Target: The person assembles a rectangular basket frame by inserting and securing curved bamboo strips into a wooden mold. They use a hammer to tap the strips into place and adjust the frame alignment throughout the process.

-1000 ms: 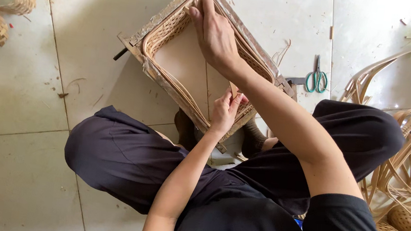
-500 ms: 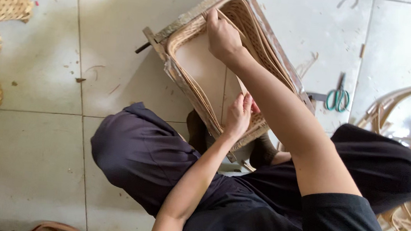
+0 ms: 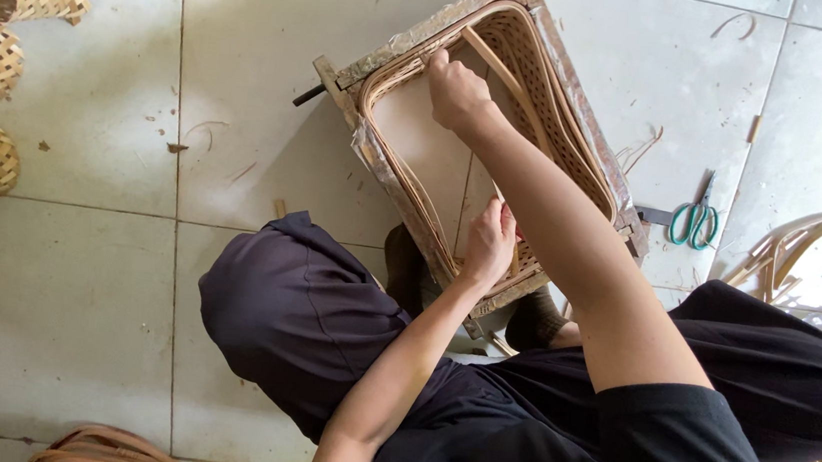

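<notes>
Centrally, near the frame's top, a rectangular wooden frame (image 3: 582, 127) is kept steady on the tiled floor (image 3: 99, 131); its woven bamboo lining (image 3: 554, 104) is pinched by the right hand (image 3: 456, 93), while the left hand (image 3: 490, 244) stays clenched on the near edge, bracing it

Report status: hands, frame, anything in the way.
Right hand grips the bamboo strip at the far corner of the wooden frame. Left hand pinches the strip at the near edge. Scissors lie aside on the floor tiles.
</notes>
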